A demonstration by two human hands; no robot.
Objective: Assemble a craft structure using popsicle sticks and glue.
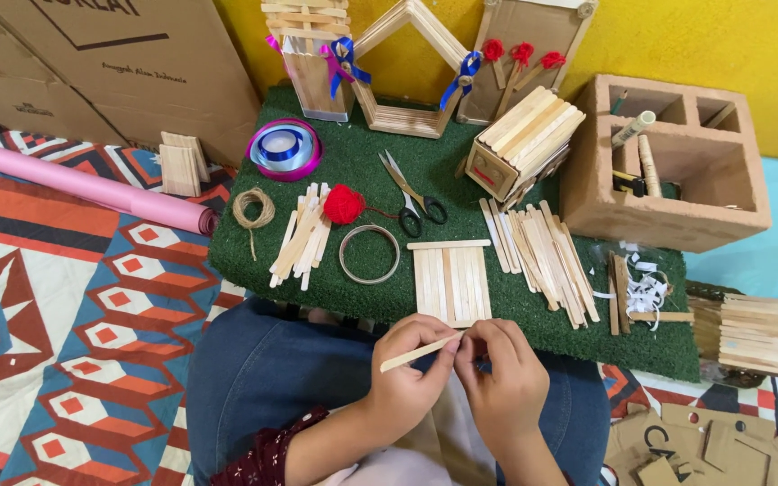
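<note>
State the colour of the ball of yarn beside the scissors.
Red: the ball of yarn shows best in the head view.

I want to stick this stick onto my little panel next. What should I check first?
1. Stick held firmly: ok. The left hand and right hand both pinch the wooden stick.
2. Panel ready: ok. The stick panel lies flat on the green mat, just beyond the hands.
3. Spare sticks nearby: ok. One loose pile lies right of the panel, a smaller pile to its left.
4. Scissors safe: ok. The scissors lie shut, away from the hands.
5. Glue on the stick: cannot tell.
</note>
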